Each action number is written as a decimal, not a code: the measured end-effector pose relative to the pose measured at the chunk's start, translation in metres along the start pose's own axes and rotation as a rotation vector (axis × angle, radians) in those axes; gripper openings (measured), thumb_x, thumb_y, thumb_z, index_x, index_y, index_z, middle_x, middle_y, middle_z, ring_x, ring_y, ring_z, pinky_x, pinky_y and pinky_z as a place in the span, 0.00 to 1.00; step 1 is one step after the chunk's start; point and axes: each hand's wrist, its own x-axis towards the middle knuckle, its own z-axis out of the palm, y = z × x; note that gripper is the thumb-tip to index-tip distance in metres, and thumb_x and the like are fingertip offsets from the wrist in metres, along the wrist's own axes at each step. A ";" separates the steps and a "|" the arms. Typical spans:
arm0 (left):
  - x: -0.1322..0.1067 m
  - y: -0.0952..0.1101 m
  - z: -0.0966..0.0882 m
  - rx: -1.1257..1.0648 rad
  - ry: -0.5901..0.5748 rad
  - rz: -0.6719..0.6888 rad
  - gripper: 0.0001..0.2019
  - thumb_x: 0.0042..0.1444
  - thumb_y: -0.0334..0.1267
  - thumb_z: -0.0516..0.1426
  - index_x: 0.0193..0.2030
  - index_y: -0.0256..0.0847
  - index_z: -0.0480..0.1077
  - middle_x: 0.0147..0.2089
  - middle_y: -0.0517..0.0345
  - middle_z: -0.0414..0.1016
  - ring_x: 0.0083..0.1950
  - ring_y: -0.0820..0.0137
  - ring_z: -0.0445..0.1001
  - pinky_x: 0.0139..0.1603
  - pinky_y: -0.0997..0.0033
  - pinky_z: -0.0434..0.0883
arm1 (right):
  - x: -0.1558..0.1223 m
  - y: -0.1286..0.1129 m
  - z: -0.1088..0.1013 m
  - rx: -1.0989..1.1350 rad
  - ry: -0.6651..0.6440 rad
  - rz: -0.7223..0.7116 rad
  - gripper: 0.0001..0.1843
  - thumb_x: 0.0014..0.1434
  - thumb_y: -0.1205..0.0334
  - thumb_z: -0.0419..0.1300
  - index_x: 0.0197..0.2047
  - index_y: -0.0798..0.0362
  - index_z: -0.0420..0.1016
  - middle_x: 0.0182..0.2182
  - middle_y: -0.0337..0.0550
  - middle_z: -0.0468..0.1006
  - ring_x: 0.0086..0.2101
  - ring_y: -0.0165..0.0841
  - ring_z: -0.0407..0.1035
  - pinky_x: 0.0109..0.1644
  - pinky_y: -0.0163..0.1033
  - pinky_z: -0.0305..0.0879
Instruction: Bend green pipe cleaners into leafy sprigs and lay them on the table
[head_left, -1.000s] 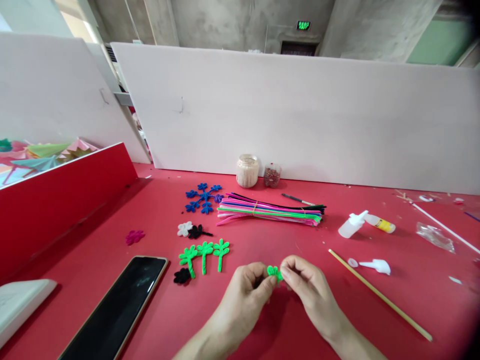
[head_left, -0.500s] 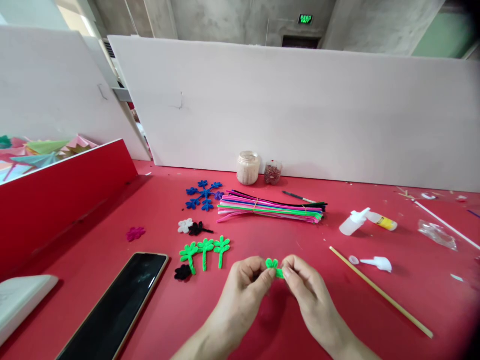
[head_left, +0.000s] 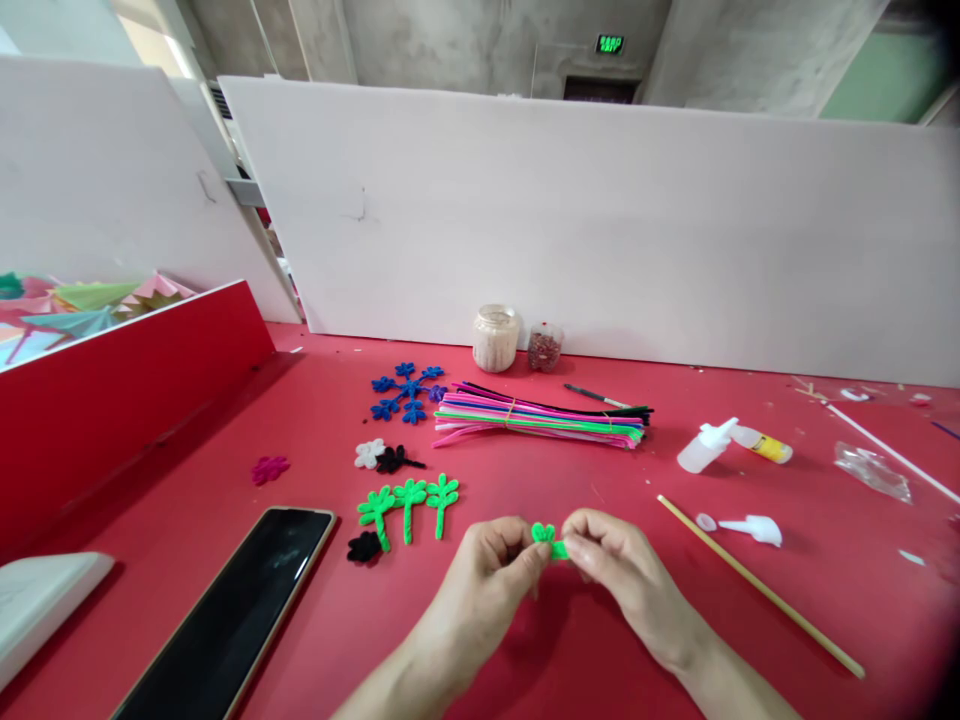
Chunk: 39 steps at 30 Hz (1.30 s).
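Observation:
Between my two hands is a small green pipe-cleaner piece (head_left: 544,535) with looped petals sticking up and a short stem to the right. My left hand (head_left: 491,570) pinches its looped end between thumb and fingers. At the stem end, my right hand (head_left: 619,560) is closed in a pinch; its fingertips cover part of the stem. Left of my hands lie three finished-looking green pipe-cleaner sprigs (head_left: 409,508), with a black pipe-cleaner flower (head_left: 364,546) below them. A white flower (head_left: 370,454) and a black stemmed flower (head_left: 391,459) lie above.
A banded bundle of coloured pipe cleaners (head_left: 540,416) lies behind my hands, beside a blue snowflake shape (head_left: 409,388). A phone (head_left: 232,610) rests at left. At right are a wooden stick (head_left: 761,585), a glue bottle (head_left: 705,447) and a white nozzle cap (head_left: 757,528). A glass jar (head_left: 495,338) stands behind.
My right hand and forearm have turned slightly, the forearm shifting to the right. The left hand keeps its pinch on the green piece. The view has shifted very slightly.

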 end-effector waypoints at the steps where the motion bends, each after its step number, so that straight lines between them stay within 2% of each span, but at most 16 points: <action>1: 0.000 -0.001 0.000 -0.006 -0.004 0.001 0.14 0.48 0.42 0.54 0.18 0.37 0.60 0.17 0.67 0.53 0.20 0.78 0.49 0.21 0.76 0.48 | 0.000 0.000 0.000 -0.030 -0.021 -0.011 0.11 0.55 0.59 0.51 0.23 0.54 0.60 0.19 0.33 0.54 0.22 0.26 0.50 0.25 0.32 0.51; 6: -0.001 -0.001 0.001 -0.090 -0.021 -0.051 0.13 0.48 0.40 0.54 0.18 0.36 0.62 0.17 0.65 0.58 0.20 0.79 0.52 0.21 0.76 0.49 | -0.001 0.000 0.001 -0.107 -0.030 -0.035 0.10 0.56 0.61 0.49 0.24 0.53 0.58 0.20 0.33 0.53 0.22 0.26 0.48 0.27 0.32 0.51; 11: -0.004 0.002 0.000 -0.198 -0.040 -0.065 0.12 0.48 0.40 0.55 0.19 0.36 0.64 0.17 0.64 0.59 0.20 0.78 0.54 0.22 0.76 0.51 | -0.003 0.000 0.003 -0.097 -0.080 -0.044 0.11 0.59 0.57 0.46 0.27 0.53 0.58 0.21 0.33 0.52 0.22 0.26 0.48 0.27 0.31 0.52; 23: -0.003 0.000 -0.001 -0.215 -0.064 -0.060 0.09 0.48 0.38 0.56 0.21 0.35 0.65 0.17 0.64 0.61 0.19 0.79 0.53 0.21 0.75 0.48 | -0.004 -0.004 0.000 -0.017 -0.181 -0.017 0.12 0.59 0.56 0.45 0.27 0.52 0.57 0.21 0.32 0.51 0.23 0.27 0.47 0.27 0.32 0.49; 28: -0.004 0.005 -0.001 -0.086 -0.075 -0.020 0.12 0.47 0.41 0.56 0.20 0.35 0.64 0.16 0.65 0.57 0.19 0.79 0.51 0.21 0.75 0.48 | -0.002 -0.004 -0.005 -0.060 -0.217 -0.010 0.11 0.59 0.57 0.46 0.28 0.52 0.57 0.21 0.32 0.49 0.23 0.27 0.45 0.26 0.32 0.48; 32: -0.004 0.006 -0.001 0.053 -0.068 0.071 0.12 0.50 0.41 0.53 0.21 0.36 0.63 0.19 0.65 0.55 0.22 0.77 0.52 0.23 0.75 0.50 | -0.001 -0.004 -0.005 -0.140 -0.168 -0.076 0.10 0.58 0.59 0.47 0.27 0.52 0.57 0.21 0.32 0.51 0.24 0.27 0.47 0.27 0.32 0.49; 39: -0.005 0.006 0.004 0.141 -0.056 0.094 0.12 0.50 0.38 0.51 0.19 0.38 0.56 0.19 0.67 0.48 0.22 0.77 0.47 0.22 0.75 0.49 | 0.000 -0.003 -0.002 -0.259 -0.087 -0.196 0.09 0.55 0.66 0.49 0.24 0.53 0.57 0.22 0.34 0.57 0.25 0.28 0.54 0.29 0.32 0.53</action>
